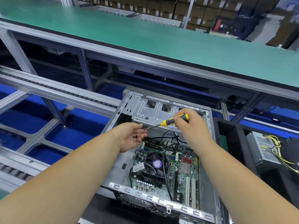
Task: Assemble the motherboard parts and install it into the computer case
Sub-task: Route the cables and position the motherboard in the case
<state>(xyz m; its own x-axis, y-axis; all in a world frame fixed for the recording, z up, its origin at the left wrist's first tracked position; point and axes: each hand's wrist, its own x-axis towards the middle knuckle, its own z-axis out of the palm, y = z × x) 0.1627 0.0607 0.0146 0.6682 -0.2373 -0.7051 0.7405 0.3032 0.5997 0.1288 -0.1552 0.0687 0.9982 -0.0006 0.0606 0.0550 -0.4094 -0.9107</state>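
1. Hidden or unclear: the near edge of the computer case (161, 203) is cut off at the bottom of the view, and both forearms cover parts of its side walls. The small dark items in the left palm, probably screws (135, 136), are too small to identify with certainty. The screwdriver tip meets a dark speck at the left fingertips; whether it touches them cannot be told.
2. Left hand (131, 137): palm up, fingers relaxed and slightly cupped, grip released, carrying the small dark items over the far-left corner of the motherboard.
3. Right hand (190, 122): grip clenched round the yellow-and-black handle of the screwdriver (168, 122), shaft pointing left and slightly down toward the left hand.
4. Motherboard (171, 168): a green board lying flat inside the open case. A black cooler fan (155, 164) with a purple centre label sits near its middle; white expansion slots run along the near right; black cables (165, 160) loop over the fan.
5. Case: bare grey metal, lying on its side, open face up, with a drive cage (155, 110) at the far end.
6. Surroundings: a grey power supply (265, 149) with yellow wires rests right of the case; a green bench (145, 29) spans the far side
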